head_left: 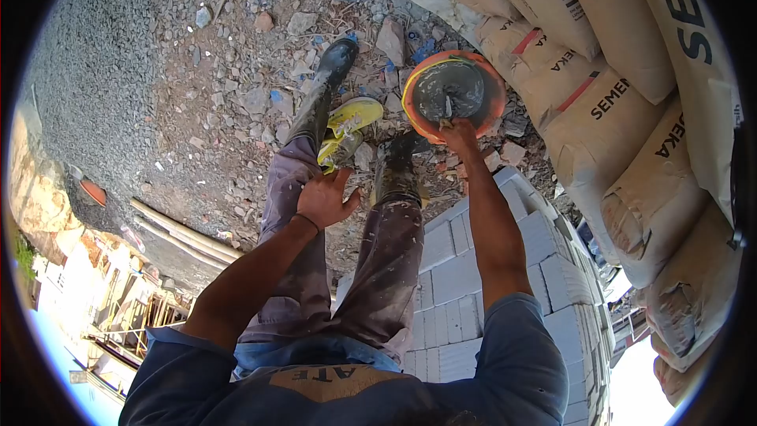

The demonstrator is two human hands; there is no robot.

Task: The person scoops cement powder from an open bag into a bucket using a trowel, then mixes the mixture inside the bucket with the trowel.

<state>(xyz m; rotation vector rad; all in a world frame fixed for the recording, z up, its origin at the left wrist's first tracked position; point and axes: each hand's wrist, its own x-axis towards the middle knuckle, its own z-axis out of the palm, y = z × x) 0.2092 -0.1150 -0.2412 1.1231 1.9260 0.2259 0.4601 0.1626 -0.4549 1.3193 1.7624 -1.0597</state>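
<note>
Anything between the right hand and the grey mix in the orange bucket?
Nothing visible. The right hand is at the near rim of the orange bucket, holding a tool over the grey mix; the bucket's top is open.

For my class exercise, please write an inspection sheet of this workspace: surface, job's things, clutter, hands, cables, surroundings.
Surface: rough ground strewn with rubble.
Job's things: orange bucket holding grey wet mix; a tool dips into it, its end partly hidden.
Clutter: loose stones, including a large one near the bucket; a yellow item by the boots, its kind unclear.
Hands: right hand grips the tool; left hand empty, fingers spread near the legs, contact unclear.
Cables: nothing seen.
Surroundings: stacked sacks and pale blocks to the right; poles on the ground to the left.
</note>
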